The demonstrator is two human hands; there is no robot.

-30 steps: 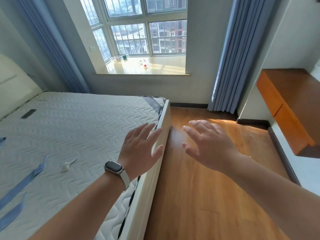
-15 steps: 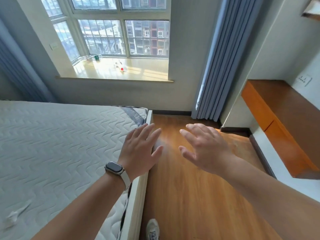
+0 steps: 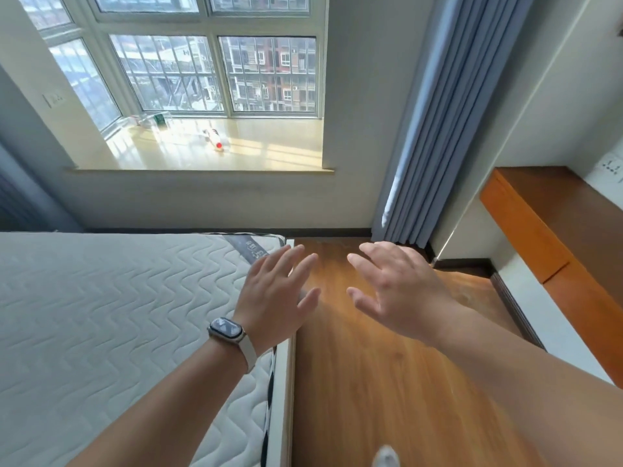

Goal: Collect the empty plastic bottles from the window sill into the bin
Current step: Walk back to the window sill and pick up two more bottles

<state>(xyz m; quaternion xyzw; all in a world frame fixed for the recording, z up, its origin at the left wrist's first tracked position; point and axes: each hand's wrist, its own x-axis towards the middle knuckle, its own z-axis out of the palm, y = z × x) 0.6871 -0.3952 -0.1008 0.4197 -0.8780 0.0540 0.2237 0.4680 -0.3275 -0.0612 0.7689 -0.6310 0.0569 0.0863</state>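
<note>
A clear plastic bottle with a red cap (image 3: pixel 213 139) lies on its side on the sunlit window sill (image 3: pixel 269 156), far ahead. More clear bottles, one with a green label (image 3: pixel 161 119), stand in the sill's back left corner. My left hand (image 3: pixel 274 298), a watch on its wrist, hovers open over the corner of the mattress. My right hand (image 3: pixel 394 291) is held open above the wooden floor beside it. Both hands are empty and well short of the sill. No bin is in view.
A bare quilted mattress (image 3: pixel 118 315) on a white frame fills the left. A strip of wooden floor (image 3: pixel 387 382) runs toward the window wall. Blue curtains (image 3: pixel 448 129) hang right of the window. An orange wooden shelf (image 3: pixel 546 214) juts out at the right.
The view has moved forward and to the right along the bed, so the window sill is nearer and larger. Both hands stay open and raised in the same pose.
</note>
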